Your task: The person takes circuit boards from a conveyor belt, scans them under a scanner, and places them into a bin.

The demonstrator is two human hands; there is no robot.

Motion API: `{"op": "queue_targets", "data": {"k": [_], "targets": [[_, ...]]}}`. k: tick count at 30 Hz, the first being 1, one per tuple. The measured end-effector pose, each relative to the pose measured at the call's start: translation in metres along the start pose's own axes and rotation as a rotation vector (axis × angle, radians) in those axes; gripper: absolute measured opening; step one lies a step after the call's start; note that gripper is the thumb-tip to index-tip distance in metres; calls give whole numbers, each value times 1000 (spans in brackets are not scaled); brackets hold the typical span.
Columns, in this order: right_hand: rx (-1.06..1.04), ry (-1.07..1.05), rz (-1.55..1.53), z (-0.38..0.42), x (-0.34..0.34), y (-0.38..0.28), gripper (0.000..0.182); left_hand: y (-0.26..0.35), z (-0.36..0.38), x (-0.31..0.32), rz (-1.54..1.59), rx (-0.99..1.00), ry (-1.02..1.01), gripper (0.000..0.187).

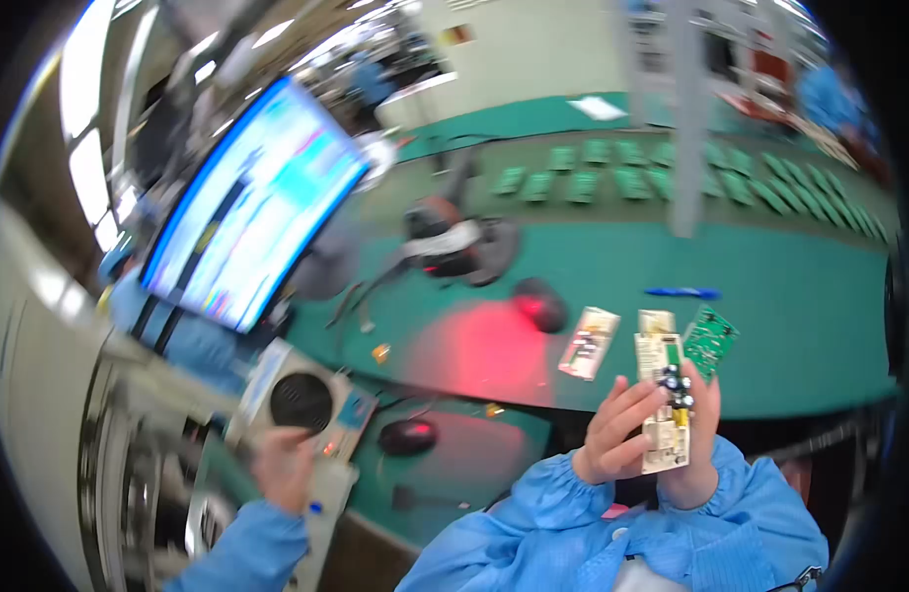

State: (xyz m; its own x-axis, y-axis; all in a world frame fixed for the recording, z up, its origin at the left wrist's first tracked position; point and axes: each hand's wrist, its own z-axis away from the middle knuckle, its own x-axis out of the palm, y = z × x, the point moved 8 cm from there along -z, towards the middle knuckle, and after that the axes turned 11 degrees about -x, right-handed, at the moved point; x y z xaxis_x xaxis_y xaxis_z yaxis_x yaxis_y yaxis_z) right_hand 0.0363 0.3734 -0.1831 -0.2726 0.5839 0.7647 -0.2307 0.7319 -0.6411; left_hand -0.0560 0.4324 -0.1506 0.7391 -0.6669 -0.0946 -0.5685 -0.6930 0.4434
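My left hand (617,434) is closed at the left edge of a cream-coloured circuit board (660,442), its fingers reaching over the front. The board stands nearly upright, with dark round components and a yellow one facing me. My right hand (703,434) grips the same board from the right side, partly hidden behind it. Just beyond the right fingertips is a green circuit board (711,338), overlapping them in this view. Another pale board (657,322) shows behind the held one, and a further pale board (589,342) lies to the left on the green mat.
A blue pen (683,293), a black mouse (539,304) and a scanner on a stand (443,242) are on the mat (612,257). Rows of green boards (579,187) lie beyond. At left are a monitor (257,202), a second mouse (408,436) and another person's hand (283,472) by a device (346,419).
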Motion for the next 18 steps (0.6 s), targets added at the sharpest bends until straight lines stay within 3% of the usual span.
{"op": "queue_targets", "data": {"k": [7, 10, 13, 14, 18], "targets": [[125, -205, -103, 0, 38, 69, 30, 6, -4, -58, -222, 30, 196, 64], [133, -184, -39, 11, 29, 88, 32, 12, -3, -78, -112, 34, 352, 74], [87, -303, -106, 27, 55, 78, 27, -17, 11, -110, 399, -404, 670, 72], [54, -429, -89, 29, 61, 77, 24, -21, 15, -119, 544, -508, 770, 70], [-46, -378, 46, 28, 41, 66, 23, -46, 23, -138, 782, -721, 849, 52]]}}
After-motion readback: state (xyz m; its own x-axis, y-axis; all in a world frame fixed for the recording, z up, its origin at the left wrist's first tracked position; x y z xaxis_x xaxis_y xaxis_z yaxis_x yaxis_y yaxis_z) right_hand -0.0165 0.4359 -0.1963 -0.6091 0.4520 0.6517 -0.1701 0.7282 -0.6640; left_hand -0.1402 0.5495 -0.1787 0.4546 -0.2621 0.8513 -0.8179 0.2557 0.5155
